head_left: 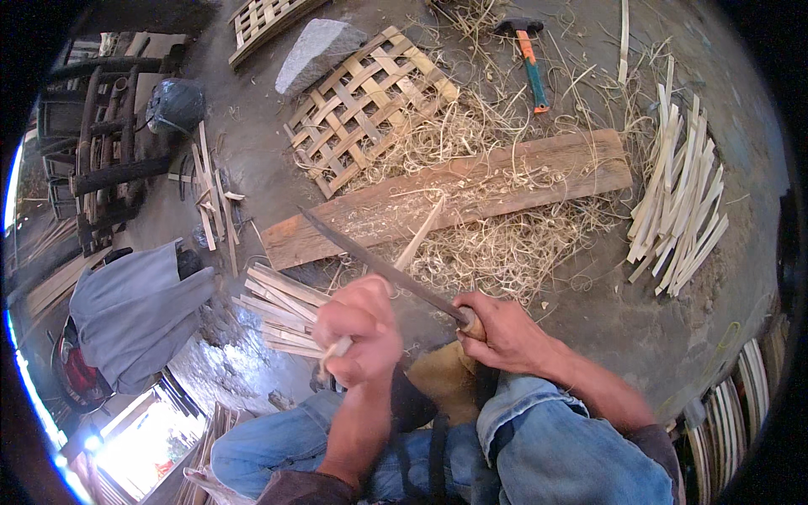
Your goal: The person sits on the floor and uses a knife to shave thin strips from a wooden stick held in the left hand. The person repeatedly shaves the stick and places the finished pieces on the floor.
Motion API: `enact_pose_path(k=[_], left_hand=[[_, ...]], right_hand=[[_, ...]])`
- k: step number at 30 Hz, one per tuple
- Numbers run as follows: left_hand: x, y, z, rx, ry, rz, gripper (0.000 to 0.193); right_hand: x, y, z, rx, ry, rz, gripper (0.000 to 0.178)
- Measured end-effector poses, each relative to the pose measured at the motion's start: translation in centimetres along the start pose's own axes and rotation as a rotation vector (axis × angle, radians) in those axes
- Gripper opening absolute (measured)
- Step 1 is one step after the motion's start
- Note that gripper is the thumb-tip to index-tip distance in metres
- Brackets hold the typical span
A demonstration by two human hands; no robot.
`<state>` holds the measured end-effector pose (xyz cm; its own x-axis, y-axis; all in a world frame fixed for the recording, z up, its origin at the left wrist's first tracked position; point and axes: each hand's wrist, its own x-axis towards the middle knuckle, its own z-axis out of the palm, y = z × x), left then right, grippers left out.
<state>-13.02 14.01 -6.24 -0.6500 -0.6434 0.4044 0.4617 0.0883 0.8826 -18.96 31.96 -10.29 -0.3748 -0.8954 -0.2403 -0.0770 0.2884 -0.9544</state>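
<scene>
My left hand (364,326) is closed around a thin pale bamboo strip (421,234), whose pointed far end reaches over the plank; its short near end sticks out below my fingers. My right hand (509,335) grips the wooden handle of a long knife (370,258). The dark blade slants up and left, crossing the strip just beyond my left fist. Whether the edge touches the strip, I cannot tell. Beyond both hands lies a wooden plank (539,172) sprinkled with chips. Beside my left hand is a bundle of split strips (282,313), partly hidden by it.
Curly shavings (513,252) surround the plank. Past it lie a woven bamboo panel (362,109), a grey stone (318,55) and a hammer (530,71). Many pale strips (680,198) are heaped at the right. A grey cloth (139,311) hangs at the left.
</scene>
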Motion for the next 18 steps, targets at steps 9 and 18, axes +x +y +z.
enact_pose_path(k=[9,18], left_hand=[[-0.6,0.5,0.2,0.084,-0.003,-0.005,0.058],[-0.6,0.2,-1.0,0.039,0.111,0.015,0.054]], right_hand=[[2.6,4.0,-1.0,-0.129,-0.051,0.295,0.039],[4.4,9.0,-2.7,-0.271,-0.058,0.271,0.042]])
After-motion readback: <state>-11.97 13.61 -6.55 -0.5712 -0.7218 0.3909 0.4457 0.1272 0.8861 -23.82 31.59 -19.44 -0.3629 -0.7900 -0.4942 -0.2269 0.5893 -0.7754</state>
